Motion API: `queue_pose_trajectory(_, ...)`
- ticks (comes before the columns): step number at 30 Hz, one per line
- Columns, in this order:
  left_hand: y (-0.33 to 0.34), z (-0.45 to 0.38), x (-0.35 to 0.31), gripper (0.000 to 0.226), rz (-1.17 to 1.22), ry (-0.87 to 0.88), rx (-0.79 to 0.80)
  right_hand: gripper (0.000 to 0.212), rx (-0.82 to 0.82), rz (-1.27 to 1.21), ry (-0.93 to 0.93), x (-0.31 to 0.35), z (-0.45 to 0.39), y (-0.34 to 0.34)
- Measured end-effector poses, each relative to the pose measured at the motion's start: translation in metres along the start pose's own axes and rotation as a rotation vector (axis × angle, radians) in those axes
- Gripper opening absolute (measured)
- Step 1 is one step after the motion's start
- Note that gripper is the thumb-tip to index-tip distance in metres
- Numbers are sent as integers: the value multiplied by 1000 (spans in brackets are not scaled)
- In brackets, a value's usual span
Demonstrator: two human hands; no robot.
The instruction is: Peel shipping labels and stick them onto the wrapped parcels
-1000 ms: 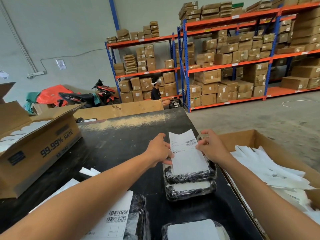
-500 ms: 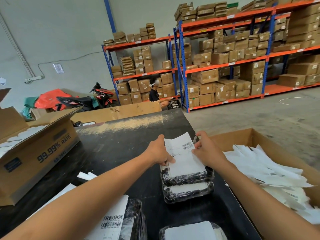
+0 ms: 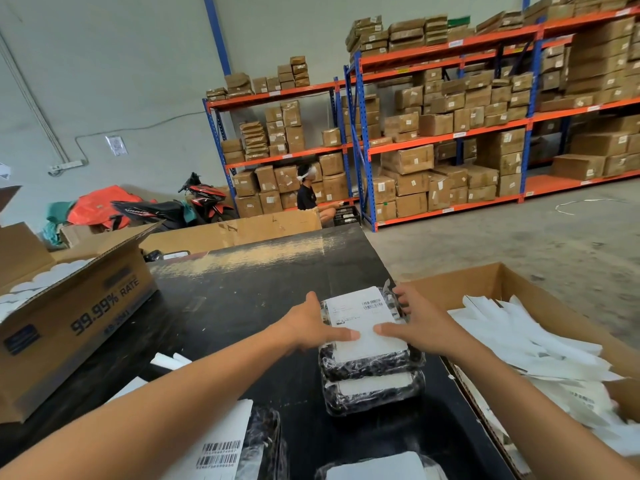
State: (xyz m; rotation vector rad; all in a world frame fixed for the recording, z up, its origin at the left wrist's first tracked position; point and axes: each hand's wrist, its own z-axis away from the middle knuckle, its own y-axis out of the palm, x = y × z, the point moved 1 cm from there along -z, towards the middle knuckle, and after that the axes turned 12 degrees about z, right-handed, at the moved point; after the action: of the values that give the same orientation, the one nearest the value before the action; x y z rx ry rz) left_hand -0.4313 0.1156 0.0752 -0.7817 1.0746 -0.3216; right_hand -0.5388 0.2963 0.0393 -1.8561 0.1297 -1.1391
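grey wall (image 3: pixel 104 81) | concrete floor (image 3: pixel 519 244) | orange-blue shelving (image 3: pixel 450 136)

A motorcycle (image 3: pixel 180 209) stands beside box-laden shelving (image 3: pixel 433 140) (orange beams, blue uprights).
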Motion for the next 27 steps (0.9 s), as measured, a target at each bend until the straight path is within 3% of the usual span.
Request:
queue_pose_trajectory(3,8,2,7,119,31,13,49,70,7,-8,-70,-7,10,6)
queue_pose_trajectory(8,1,6,9,126,-5,19,104,64,69,-264,-49,-24,20,2)
queue_pose_trajectory(15,9,3,2,111,-21,24,82,77,7,-97,-31,-9,18,9)
queue_pose_trajectory(18,10,0,7,113,-34,33,80,71,7,-147,-25,-15,19,14)
queue_pose_trajectory(21,4,1,11,118,108,-36,125,66,72,-202,-6,-18,18,5)
queue_pose_trajectory(27,0,-7,-7,81,194,-166,50,82,30,-145,88,2,-16,1)
